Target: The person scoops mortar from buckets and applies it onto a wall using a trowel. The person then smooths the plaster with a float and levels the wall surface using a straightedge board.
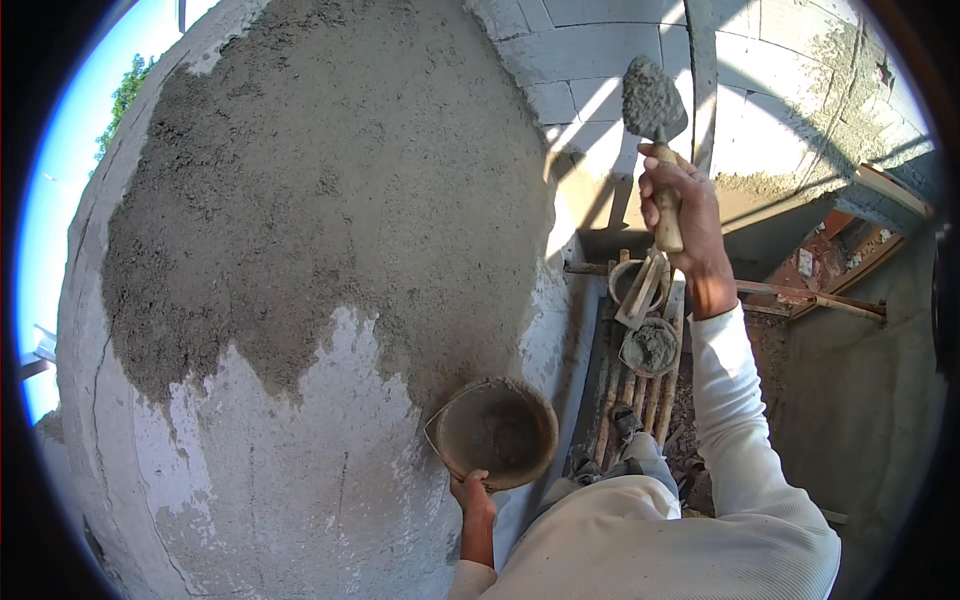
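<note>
In my right hand (685, 205), raised at the upper right, is the wooden handle of a trowel (668, 215). Its blade points up and carries a heap of wet grey mortar (650, 97). My left hand (474, 497) grips the near rim of a round, mortar-stained bowl (545, 425), tilted close to the wall. Some mortar (505, 435) lies in the bowl's bottom. Fresh, rough mortar covers the upper part of the wall (330, 200); its ragged lower edge ends above bare pale wall (290, 480).
Below me is a scaffold of bamboo poles (655, 405), where my feet stand. On it sit a bucket of mortar (650, 347) and another container with a wooden float (640, 290) across it. A pale block wall (600, 60) with an upright post (702, 90) stands ahead.
</note>
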The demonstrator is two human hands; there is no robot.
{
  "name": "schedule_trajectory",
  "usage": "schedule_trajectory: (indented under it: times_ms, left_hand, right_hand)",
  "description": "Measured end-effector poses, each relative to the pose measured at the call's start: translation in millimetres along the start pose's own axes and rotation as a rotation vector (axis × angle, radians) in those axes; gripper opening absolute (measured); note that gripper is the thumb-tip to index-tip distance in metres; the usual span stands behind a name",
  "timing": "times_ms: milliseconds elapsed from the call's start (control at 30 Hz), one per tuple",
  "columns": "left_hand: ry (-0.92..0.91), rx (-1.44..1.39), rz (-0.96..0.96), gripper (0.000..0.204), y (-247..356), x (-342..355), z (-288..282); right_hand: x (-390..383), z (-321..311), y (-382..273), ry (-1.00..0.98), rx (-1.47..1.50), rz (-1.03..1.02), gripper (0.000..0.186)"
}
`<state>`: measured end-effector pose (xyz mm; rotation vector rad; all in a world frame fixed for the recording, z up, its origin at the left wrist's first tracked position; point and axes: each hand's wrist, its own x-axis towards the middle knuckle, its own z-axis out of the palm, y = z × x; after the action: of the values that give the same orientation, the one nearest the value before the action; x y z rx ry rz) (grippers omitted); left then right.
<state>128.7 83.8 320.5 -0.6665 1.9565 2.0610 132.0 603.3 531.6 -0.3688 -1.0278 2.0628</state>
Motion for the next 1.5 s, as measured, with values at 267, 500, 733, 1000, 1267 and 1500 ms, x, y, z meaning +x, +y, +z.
schedule_trajectory:
  times_ms: [267, 500, 733, 1000, 1267, 1500]
  left_hand:
    - [0.353, 0.097, -0.015, 0.072, -9, -43, -71]
    - [0.344, 0.133, 0.030, 0.072, -14, -37, -17]
    - [0.109, 0.112, -0.009, 0.069, -22, 0, 39]
    - [-0.307, 0.639, 0.425, 0.074, 48, 8, 142]
    - [-0.385, 0.693, 0.534, 0.061, 85, -7, 177]
    - [-0.453, 0.564, 0.657, 0.051, 73, -9, 139]
  right_hand:
    - [126, 20, -31, 0.762, -0.395, -0.696, 0.016]
    - [130, 153, 154, -0.656, -0.783, -0.469, 0.032]
    - [-153, 8, 206, -1.416, -0.985, 0.267, 0.028]
    - [-184, -21, 194, -1.286, -1.638, 0.108, 0.033]
    - [-160, -23, 172, -0.957, -1.582, 0.205, 0.023]
    - [-150, -49, 146, -0.824, -0.875, 0.430, 0.014]
